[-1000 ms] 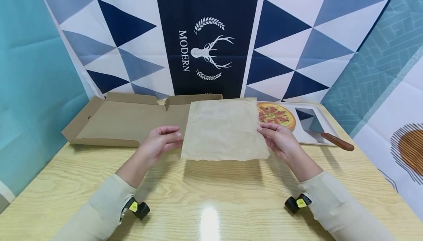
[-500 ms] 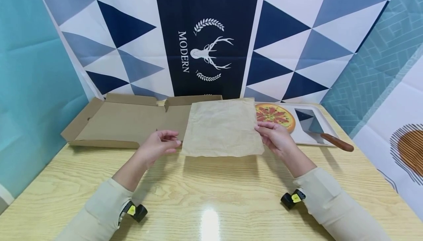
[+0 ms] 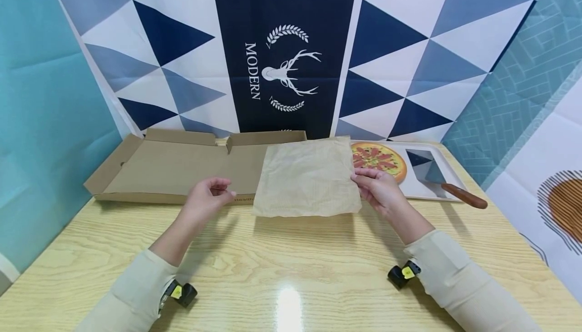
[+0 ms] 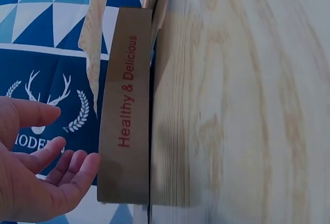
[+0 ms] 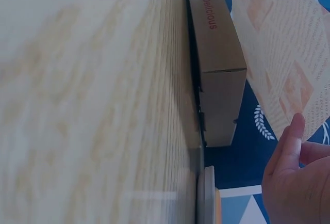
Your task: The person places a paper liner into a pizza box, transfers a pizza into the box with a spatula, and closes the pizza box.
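A sheet of tan food wrapping paper (image 3: 309, 178) hangs in the air over the right part of an open cardboard pizza box (image 3: 168, 170). My right hand (image 3: 382, 193) pinches the sheet at its right edge. Print shows on the paper's underside in the right wrist view, with the right hand (image 5: 301, 177) at its edge. To the left of the sheet, and apart from it, my left hand (image 3: 204, 200) holds nothing. Its fingers are loosely bent in the left wrist view, beside the box's front wall (image 4: 125, 100), which reads "Healthy & Delicious".
At the back right lies a white tray (image 3: 411, 185) with a pizza (image 3: 386, 162) on it. A pizza server (image 3: 464, 195) leans there, its wooden handle over the tray's front edge. Patterned cloth (image 3: 391, 29) stands behind the wooden table (image 3: 227, 281).
My left hand has moved left, away from the paper's left edge. The right hand came slightly nearer and left early on, still pinching the sheet, then stayed put.
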The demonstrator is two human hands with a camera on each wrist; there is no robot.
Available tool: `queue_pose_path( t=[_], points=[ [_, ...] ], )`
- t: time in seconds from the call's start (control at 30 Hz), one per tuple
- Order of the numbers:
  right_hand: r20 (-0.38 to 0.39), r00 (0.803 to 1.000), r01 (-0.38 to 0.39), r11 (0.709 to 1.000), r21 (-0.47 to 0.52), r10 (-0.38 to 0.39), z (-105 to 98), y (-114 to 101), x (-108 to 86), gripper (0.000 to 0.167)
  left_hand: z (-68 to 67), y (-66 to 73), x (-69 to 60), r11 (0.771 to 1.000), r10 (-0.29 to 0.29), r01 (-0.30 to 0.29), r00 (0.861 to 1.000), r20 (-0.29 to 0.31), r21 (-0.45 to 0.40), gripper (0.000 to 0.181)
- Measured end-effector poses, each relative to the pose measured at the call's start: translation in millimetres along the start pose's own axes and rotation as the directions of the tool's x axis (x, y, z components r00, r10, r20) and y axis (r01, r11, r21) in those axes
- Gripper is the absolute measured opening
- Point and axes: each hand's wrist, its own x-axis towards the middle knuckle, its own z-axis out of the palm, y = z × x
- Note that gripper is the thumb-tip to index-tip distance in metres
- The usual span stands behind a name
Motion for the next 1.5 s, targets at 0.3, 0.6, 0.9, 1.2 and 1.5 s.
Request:
queue_pose_path(
  t=[0.3, 0.6, 0.9, 1.2, 1.5],
  points=[
    [-0.014, 1.0, -0.02, 1.0, -0.011, 0.019, 0.1, -1.1, 1.4, 0.015, -7.0, -4.8, -0.4, 0.993, -0.033, 0.041, 0.997, -0.068, 0.113, 0.045],
    [-0.008, 1.0, -0.027, 0.999, -0.02, 0.027, 3.0, -5.6, 2.6, 0.011, -10.6, -11.1, 7.0, 0.976, -0.071, 0.092, 0.991, -0.111, 0.195, 0.057],
    [-0.035, 0.999, -0.036, 0.997, -0.061, 0.034, 9.1, -13.7, 6.8, 0.014, -9.7, -13.1, 17.9, 0.957, -0.069, 0.096, 0.992, -0.108, 0.272, 0.064],
    [0.007, 0.999, 0.037, 0.998, -0.042, -0.037, 23.4, -17.2, 13.1, 0.008, -11.1, -16.4, 23.6, 0.928, -0.075, 0.081, 0.997, -0.029, 0.364, 0.073],
    [0.027, 0.996, 0.087, 0.996, -0.012, -0.086, 35.7, -9.3, 22.6, 0.019, -11.0, -17.1, 26.3, 0.934, -0.089, 0.096, 0.995, -0.034, 0.344, 0.075]
  ],
)
